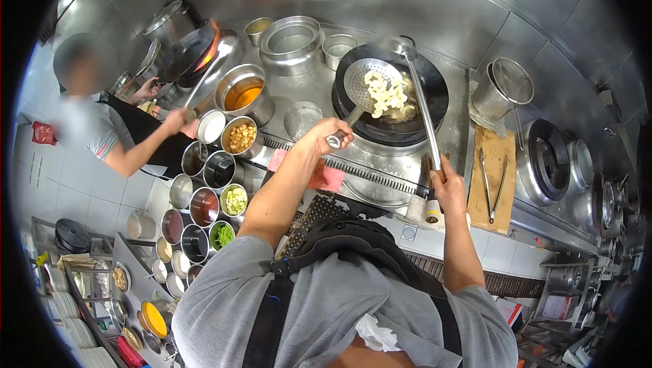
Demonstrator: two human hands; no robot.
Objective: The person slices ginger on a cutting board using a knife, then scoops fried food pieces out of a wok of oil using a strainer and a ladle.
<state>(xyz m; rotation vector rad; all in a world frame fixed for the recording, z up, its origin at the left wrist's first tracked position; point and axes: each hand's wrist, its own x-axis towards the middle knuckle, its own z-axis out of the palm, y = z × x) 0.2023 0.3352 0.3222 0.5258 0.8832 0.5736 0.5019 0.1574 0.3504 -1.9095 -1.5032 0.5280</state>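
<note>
A perforated metal strainer (356, 85) is tilted over a black wok (430, 76), and my left hand (324, 136) is closed around its handle. Pale food pieces (386, 94) lie at the strainer's right edge, above liquid in the wok. My right hand (449, 188) grips the wooden end of a long ladle (424, 106), whose bowl is at the wok's far rim. Just below that hand, a bottle with a yellow-ringed end (432, 210) stands at the stove's front edge.
At left, a co-worker (122, 120) holds a flaming wok (187, 56). Several ingredient pots (206, 206) stand left of my arm, near a pot of orange liquid (244, 94). Tongs (499, 188) lie on a board (490, 157) at right, below a strainer pot (501, 89).
</note>
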